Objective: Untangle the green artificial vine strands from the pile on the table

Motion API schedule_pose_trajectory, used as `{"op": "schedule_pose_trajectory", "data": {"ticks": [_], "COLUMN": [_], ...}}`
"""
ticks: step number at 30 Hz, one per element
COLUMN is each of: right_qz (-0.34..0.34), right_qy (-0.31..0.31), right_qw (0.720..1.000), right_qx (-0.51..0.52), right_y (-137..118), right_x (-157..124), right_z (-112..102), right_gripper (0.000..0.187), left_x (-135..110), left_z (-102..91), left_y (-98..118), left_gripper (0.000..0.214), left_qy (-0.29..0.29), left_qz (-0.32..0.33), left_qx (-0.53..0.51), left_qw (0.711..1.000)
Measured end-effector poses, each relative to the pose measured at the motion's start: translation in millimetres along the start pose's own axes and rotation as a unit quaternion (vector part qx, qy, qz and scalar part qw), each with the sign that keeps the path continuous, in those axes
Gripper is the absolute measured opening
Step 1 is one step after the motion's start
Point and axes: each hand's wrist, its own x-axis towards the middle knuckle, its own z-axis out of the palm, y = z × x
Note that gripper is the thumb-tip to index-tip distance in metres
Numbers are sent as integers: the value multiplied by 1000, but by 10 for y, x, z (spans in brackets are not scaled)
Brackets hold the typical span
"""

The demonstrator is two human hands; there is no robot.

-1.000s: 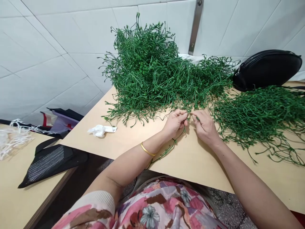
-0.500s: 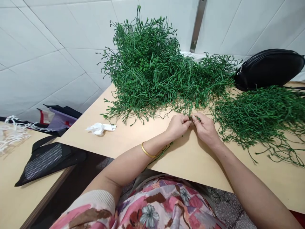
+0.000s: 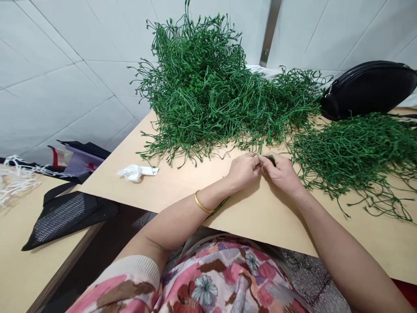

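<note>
My left hand [image 3: 245, 170] and my right hand [image 3: 279, 173] meet fingertip to fingertip just above the table, both closed in a pinch. Between them is a green plastic-looking stem [image 3: 271, 160], mostly hidden by the fingers. A thin green strand [image 3: 222, 205] shows under my left forearm, by the gold bracelet [image 3: 202, 203]. Right behind my hands rises a big tangled heap of green stems [image 3: 202, 91] with small budded tips. To the right of my right hand lies a second, flatter pile of green stems [image 3: 355, 152].
A black bag [image 3: 371, 89] stands at the back right against the tiled wall [image 3: 65, 87]. A crumpled white tissue [image 3: 135, 172] lies on the table [image 3: 182, 187] at left. Beyond a gap, another table holds white strands [image 3: 16, 180] and a black mesh pouch [image 3: 61, 219].
My hands have drawn closer together, and less of the green stem shows between the fingers. The whole view has shifted up slightly. Both piles look the same.
</note>
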Motion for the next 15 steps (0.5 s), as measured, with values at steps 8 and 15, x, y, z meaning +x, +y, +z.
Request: {"op": "schedule_pose_trajectory", "data": {"ticks": [8,15], "right_qz": [-45,10], "right_qy": [-36,223], "right_qw": [994,972], "right_qx": [-96,74], "right_y": [-5,195], "right_x": [-28,85], "right_z": [-218,-630], "right_gripper": [25,24], "left_x": [19,63], "left_z": [-78,-82], "left_y": [-65,-130], "left_gripper": [21,28], "left_qy": [-39,-20], "left_qz": [40,31], "left_qx": [-15,-110], "left_qw": [998,993]}}
